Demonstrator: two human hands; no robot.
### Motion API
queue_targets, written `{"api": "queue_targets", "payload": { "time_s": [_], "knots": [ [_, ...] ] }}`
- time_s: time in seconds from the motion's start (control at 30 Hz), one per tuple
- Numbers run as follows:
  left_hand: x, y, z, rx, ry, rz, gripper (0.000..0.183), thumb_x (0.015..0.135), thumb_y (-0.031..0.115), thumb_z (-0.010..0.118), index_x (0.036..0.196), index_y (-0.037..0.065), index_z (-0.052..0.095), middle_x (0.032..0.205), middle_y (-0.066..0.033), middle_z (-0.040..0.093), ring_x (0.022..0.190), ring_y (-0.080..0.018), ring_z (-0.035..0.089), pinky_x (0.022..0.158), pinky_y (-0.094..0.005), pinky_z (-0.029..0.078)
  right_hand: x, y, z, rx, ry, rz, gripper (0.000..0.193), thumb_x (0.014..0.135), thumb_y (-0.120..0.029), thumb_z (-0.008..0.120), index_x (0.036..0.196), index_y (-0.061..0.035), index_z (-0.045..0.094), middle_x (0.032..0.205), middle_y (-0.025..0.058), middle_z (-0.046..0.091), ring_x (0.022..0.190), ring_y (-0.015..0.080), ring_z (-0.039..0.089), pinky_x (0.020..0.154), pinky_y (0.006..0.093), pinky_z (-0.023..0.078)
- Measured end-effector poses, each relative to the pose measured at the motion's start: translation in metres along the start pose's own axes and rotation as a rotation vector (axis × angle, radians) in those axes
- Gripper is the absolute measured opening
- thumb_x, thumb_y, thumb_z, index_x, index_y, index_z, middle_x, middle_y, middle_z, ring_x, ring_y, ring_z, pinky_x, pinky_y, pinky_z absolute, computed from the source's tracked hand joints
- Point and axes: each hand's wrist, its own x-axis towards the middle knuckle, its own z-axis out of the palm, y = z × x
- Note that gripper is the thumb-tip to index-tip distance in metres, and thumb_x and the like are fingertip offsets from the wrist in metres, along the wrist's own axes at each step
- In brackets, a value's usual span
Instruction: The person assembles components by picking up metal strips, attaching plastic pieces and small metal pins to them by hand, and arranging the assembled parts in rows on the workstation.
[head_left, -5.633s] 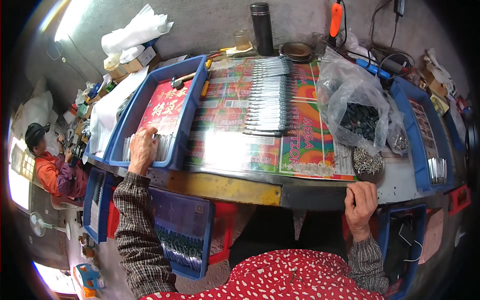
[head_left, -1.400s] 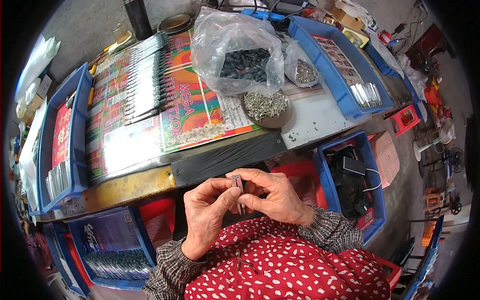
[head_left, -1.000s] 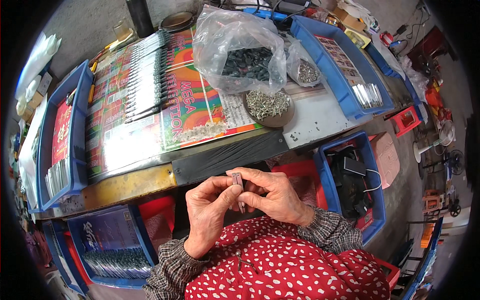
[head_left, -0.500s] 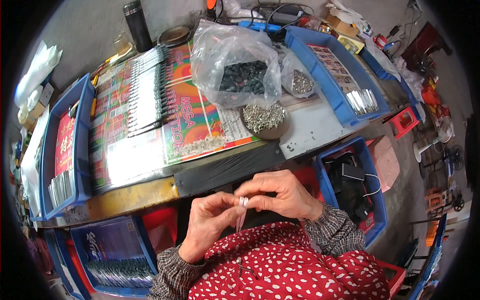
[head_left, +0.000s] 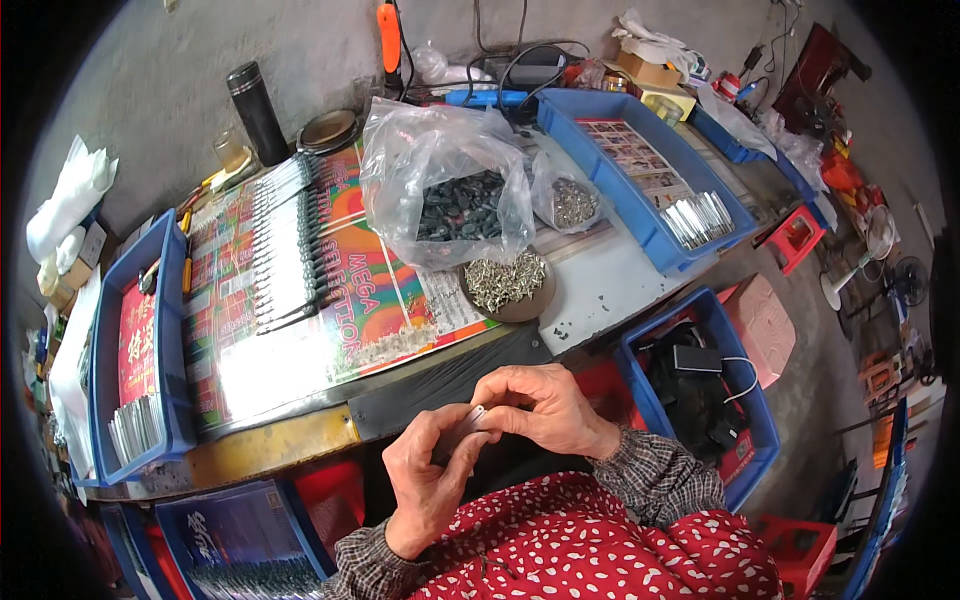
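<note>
Where left hand (head_left: 428, 485), right hand (head_left: 550, 412) pinch small pale piece (head_left: 478, 412) — fingers nearly closed — most of it hidden.

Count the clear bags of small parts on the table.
2: a large bag of black pieces, behind the dish, and a small bag of metal bits, to the large one's right. Others may be hidden behind them.

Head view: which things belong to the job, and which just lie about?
Likely in the job:
- thin pale piece held by the left hand and right hand
- small metal parts in a dish
- dark pieces in a clear bag
- row of silver pieces

Likely just lying about:
- black flask
- orange-handled tool
</note>
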Motion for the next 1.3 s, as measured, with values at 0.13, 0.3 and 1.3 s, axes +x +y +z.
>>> {"api": "queue_targets", "payload": {
  "time_s": [0.13, 0.3, 1.3],
  "knots": [
    [0.003, 0.012, -0.001, 0.183, 0.058, 0.032, 0.019, 0.080, -0.002, 0.073, 0.097, -0.002, 0.064, 0.081, -0.0052, 0.065, 0.067, -0.0069, 0.057, 0.059, -0.0217, 0.046, 0.002, 0.000, 0.004, 0.027, 0.023, 0.031, 0.013, 0.090, -0.003, 0.064, 0.103, 0.0004, 0.062, 0.085, 0.0030, 0.064, 0.072, 0.0078, 0.060, 0.064, 0.0225, 0.052],
    [0.007, 0.005, -0.004, 0.318, 0.089, 0.172, 0.020, 0.078, -0.003, 0.073, 0.095, 0.000, 0.065, 0.077, -0.0074, 0.063, 0.062, -0.0110, 0.056, 0.056, -0.0236, 0.044, 0.012, -0.005, -0.005, -0.091, -0.012, 0.069, 0.017, 0.088, -0.008, 0.069, 0.099, 0.0029, 0.063, 0.089, 0.0054, 0.064, 0.074, 0.0105, 0.063, 0.065, 0.0238, 0.052],
    [0.018, -0.009, -0.037, 0.406, 0.060, 0.105, 0.022, 0.072, -0.006, 0.070, 0.092, 0.001, 0.066, 0.078, -0.0115, 0.065, 0.061, -0.0215, 0.061, 0.054, -0.0291, 0.046, 0.192, 0.048, -0.127, -1.433, -0.017, -0.459, 0.010, 0.075, 0.002, 0.057, 0.083, -0.0022, 0.058, 0.077, 0.0101, 0.055, 0.079, 0.0316, 0.057, 0.066, 0.0424, 0.046]
  ]
}}
